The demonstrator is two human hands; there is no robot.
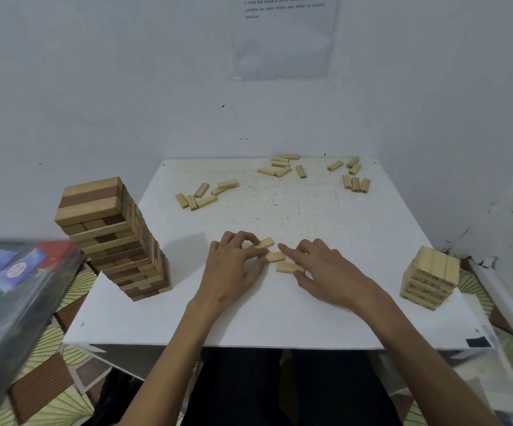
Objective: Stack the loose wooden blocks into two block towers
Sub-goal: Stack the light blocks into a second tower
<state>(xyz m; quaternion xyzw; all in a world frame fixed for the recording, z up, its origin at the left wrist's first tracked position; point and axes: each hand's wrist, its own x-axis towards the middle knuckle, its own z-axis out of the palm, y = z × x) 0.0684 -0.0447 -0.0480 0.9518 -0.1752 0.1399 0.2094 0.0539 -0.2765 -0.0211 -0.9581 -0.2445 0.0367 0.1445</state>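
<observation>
Logging the head view, item by item.

1. White square bench [279,318], speckled over its far half.
2. Tall tower of mixed light and dark wooden blocks [116,238], by the left edge, upper courses slightly twisted out of line.
3. Short tower of pale wooden blocks [432,276], at the right edge.
4. Loose pale wooden blocks [282,167], flat, in three scatters along the far side.
5. Three pale blocks in a staggered row between the hands: far block [264,242], middle block [275,256], near block [289,267].
6. Left hand [233,269]: grip curled onto the far block.
7. Right hand [326,272]: forefinger stretched to the middle block, thumb at the near block. I cannot tell whether this grip is clamped or only nudging.

Hazards, as I judge them:
- The row is not yet squared, so lifted like this the middle block could slip out.
- A crooked layer would lean whichever tower takes it.
- A careless forearm could topple the twisted tall tower.
- A nudge could push the short tower off the edge.
</observation>
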